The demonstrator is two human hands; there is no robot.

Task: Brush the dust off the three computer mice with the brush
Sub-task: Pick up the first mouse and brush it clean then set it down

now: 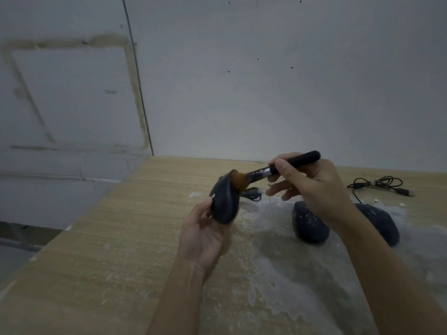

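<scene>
My left hand (205, 234) holds a dark computer mouse (223, 201) tilted up above the wooden table (116, 250). My right hand (312, 187) grips a brush (285, 168) with a black handle and silver ferrule. Its orange bristles press against the upper end of the held mouse. Two more dark mice lie on the table to the right: one (308, 226) speckled with white dust, partly behind my right wrist, and another (379, 223) farther right.
White dust and a translucent film (278, 262) cover the right half of the table. A coiled black cable (379, 184) lies at the back right. A grey wall (242, 81) rises behind the table; the table's left edge drops off.
</scene>
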